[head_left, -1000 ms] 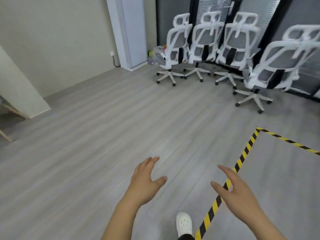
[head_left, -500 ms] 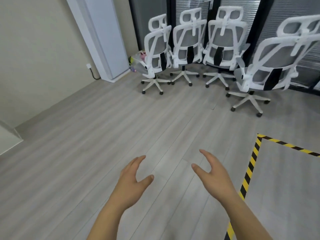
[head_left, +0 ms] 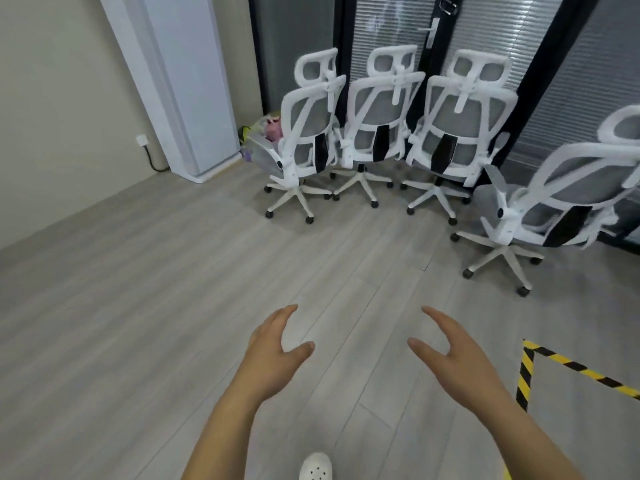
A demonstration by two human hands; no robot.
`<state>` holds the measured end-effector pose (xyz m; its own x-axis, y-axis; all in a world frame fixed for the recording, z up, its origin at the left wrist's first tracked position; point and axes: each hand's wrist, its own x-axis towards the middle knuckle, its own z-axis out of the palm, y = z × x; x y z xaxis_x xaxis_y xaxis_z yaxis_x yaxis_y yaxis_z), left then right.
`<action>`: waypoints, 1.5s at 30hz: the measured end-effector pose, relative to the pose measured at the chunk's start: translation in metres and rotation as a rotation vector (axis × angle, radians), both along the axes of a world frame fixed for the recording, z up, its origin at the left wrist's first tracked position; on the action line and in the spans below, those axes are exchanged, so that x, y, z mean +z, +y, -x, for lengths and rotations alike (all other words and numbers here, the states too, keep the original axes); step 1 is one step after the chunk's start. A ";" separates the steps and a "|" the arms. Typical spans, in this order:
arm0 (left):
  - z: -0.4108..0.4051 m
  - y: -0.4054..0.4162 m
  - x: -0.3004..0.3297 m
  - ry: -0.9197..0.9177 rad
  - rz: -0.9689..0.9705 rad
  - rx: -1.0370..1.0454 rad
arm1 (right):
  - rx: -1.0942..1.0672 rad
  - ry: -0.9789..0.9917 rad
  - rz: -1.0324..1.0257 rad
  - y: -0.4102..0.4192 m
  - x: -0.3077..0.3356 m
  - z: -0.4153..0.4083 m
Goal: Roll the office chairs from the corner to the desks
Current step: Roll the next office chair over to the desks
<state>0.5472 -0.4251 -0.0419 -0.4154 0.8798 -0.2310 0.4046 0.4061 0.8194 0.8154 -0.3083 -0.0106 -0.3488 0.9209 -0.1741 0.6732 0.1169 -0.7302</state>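
Several white-framed office chairs with grey mesh backs stand in the corner by the dark glass wall, backs toward me. The left chair (head_left: 308, 133), the middle chair (head_left: 379, 123) and a third chair (head_left: 460, 129) form a row. A nearer chair (head_left: 568, 199) stands apart at the right. My left hand (head_left: 273, 348) and my right hand (head_left: 450, 348) are held out low in front of me, fingers spread, holding nothing, well short of the chairs.
A tall white cabinet (head_left: 187, 81) stands at the left wall beside a wall socket (head_left: 142, 140). Bags (head_left: 263, 129) lie behind the left chair. Yellow-black floor tape (head_left: 554, 368) marks a corner at the right. My white shoe (head_left: 315, 467) shows at the bottom.
I have walked closer to the chairs, which now fill more of the view. The floor tape has slid to the right and both hands stay open.
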 end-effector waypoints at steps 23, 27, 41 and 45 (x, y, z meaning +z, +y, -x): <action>0.251 0.567 -0.012 0.199 0.169 0.006 | -0.123 0.105 0.194 0.580 -0.071 0.226; 0.296 0.629 -0.007 0.182 0.162 0.065 | 0.017 0.077 0.172 0.671 -0.064 0.303; 0.529 0.936 -0.008 0.137 -0.036 0.095 | 0.055 -0.035 0.090 0.947 -0.016 0.494; 0.570 1.017 0.004 0.199 -0.076 0.025 | 0.017 0.023 0.039 1.011 -0.003 0.537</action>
